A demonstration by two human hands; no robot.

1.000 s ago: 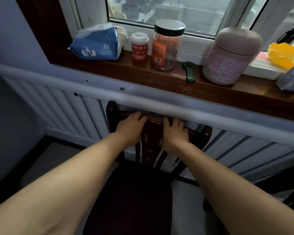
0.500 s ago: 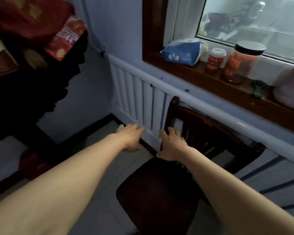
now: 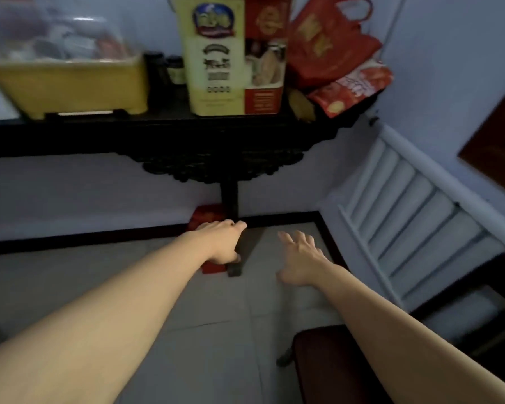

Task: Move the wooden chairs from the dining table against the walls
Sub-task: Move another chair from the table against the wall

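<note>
Grey floor tiles (image 3: 216,301) now fill our view where the window sill did, a dark console table (image 3: 187,132) ahead, our left hand (image 3: 219,243) and right hand (image 3: 301,260) both open and empty, off the wooden chair (image 3: 327,365), which sits lower right, back toward the radiator (image 3: 414,211).

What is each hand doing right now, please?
Left hand: open, holding nothing.
Right hand: open, fingers spread, holding nothing.
</note>
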